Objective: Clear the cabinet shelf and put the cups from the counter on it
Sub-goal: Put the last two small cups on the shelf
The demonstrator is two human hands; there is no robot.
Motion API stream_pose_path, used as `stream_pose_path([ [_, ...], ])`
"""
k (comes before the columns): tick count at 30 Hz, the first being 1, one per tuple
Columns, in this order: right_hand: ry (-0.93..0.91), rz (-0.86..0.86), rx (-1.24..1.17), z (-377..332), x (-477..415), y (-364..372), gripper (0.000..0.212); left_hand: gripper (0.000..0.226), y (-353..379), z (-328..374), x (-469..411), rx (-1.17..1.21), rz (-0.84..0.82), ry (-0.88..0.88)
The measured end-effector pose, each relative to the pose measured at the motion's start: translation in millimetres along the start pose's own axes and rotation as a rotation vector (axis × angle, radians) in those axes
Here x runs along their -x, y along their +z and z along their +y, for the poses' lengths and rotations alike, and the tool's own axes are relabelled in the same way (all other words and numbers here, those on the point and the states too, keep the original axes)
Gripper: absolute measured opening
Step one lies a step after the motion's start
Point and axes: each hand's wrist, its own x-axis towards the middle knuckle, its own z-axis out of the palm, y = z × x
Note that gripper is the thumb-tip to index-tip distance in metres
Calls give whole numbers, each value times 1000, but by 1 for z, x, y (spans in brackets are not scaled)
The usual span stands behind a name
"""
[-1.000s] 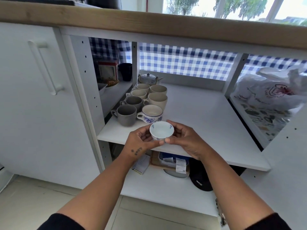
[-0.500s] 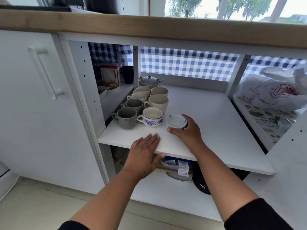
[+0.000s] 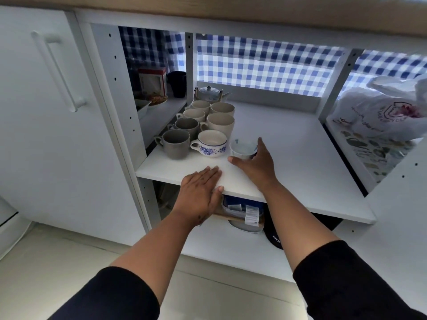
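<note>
Bracing on the flat white cabinet shelf [image 3: 300,162], the left hand [image 3: 198,192] lies with fingers straight. Just right of the blue-flowered white ceramic mug [image 3: 211,144], the right hand [image 3: 258,165] curls round the small white blue-flecked cup [image 3: 242,147] low on the shelf; a sideways nudge could chip both.

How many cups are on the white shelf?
8. Left column: two grey mugs, then two cream mugs. Right column: blue-flowered cup, then two cream cups. Small cup beside it, in the right hand.
</note>
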Motion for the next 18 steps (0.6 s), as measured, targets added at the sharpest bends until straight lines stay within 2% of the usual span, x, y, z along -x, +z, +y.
stream_pose_path([
  [2,28,36,-49,0,9,-2,108,73,0,2,0,-19,-2,-8],
  [5,27,166,-82,9,34,-5,82,74,-3,4,-1,31,-6,-35],
  [7,-28,256,6,18,53,-3,61,68,-6,5,-4,95,-9,-59],
  [9,-122,283,204,27,64,0,42,65,-11,6,-9,128,-36,-77],
  [12,-224,168,442,28,79,3,30,57,-23,15,-9,105,-174,-101],
  [15,-189,12,523,12,95,-11,28,45,-50,27,-1,66,-302,-131],
  [18,-160,-110,540,-19,112,-37,28,33,-93,40,7,-3,-291,-110],
])
